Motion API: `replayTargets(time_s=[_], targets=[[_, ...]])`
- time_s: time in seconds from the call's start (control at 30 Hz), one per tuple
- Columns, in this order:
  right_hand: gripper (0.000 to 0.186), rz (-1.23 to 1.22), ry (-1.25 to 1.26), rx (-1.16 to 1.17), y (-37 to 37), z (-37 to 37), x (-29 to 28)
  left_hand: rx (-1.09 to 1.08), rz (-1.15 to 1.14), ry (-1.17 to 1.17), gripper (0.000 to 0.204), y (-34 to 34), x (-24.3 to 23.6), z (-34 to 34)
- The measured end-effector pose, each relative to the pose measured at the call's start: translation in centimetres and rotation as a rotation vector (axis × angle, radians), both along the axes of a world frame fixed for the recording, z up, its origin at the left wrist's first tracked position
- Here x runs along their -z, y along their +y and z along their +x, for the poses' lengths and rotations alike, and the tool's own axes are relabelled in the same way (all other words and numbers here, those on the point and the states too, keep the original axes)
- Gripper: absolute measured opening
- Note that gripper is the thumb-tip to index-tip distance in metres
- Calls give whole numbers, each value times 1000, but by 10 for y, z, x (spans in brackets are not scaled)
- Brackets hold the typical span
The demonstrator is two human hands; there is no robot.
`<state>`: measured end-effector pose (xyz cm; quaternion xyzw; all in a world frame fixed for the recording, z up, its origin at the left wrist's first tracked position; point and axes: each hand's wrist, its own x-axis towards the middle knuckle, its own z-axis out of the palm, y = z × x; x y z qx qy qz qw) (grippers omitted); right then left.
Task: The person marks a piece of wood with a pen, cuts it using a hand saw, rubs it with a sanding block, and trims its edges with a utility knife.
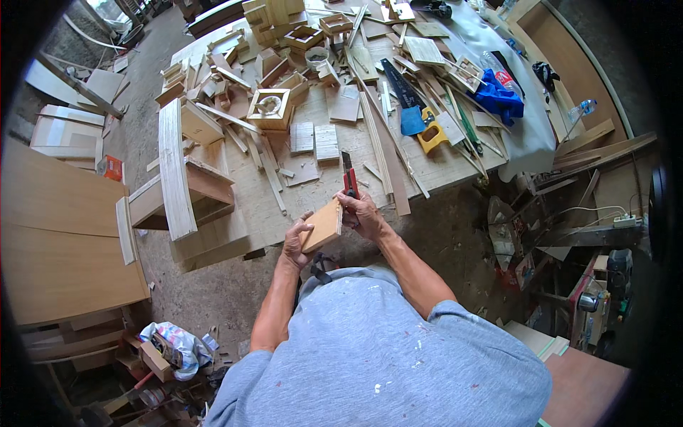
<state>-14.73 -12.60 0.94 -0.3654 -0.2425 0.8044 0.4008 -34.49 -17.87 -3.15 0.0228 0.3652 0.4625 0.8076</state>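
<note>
My left hand (296, 243) grips the near left end of a small flat wooden board (324, 226), its thumb lying on the upper face. At the board's far right corner is my right hand (363, 215), closed around a red utility knife (350, 183). The knife's dark blade points up and away from me, clear of the wood. Some right-hand fingers also seem to touch the board's edge. Both hands are in front of my body, just off the near edge of the workbench (299, 188).
Wood offcuts and strips cover the bench, with a square wooden box (270, 108), a handsaw with yellow handle (429, 132), and a blue cloth (496, 97). A wooden frame piece (178, 171) stands at the bench's left. Machinery (590, 299) is at right, large panels (64, 235) at left.
</note>
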Motion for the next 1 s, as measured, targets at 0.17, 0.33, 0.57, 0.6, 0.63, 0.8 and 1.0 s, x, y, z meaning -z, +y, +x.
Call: replayTargets(time_s=[0.17,0.33,0.57,0.6,0.63,0.8,1.0], targets=[[17,-1,-36,-22,2,8,-8,162,39,172,57,3,-4,-2],[14,-130,-47,133,1,14,27,419,545,838,53,19,-17,-1],[25,-68,-426,59,-1,12,43,736,919,1618,33,49,-50,37],[25,-74,-423,60,-5,14,38,756,986,1756,30,51,-50,38],[30,-64,-401,95,-10,16,33,722,1070,1804,23,56,-50,39],[45,634,-962,174,-32,13,79,944,1034,1884,14,68,-17,44],[41,375,-1041,20,-46,8,63,1037,933,1891,18,76,-22,45]])
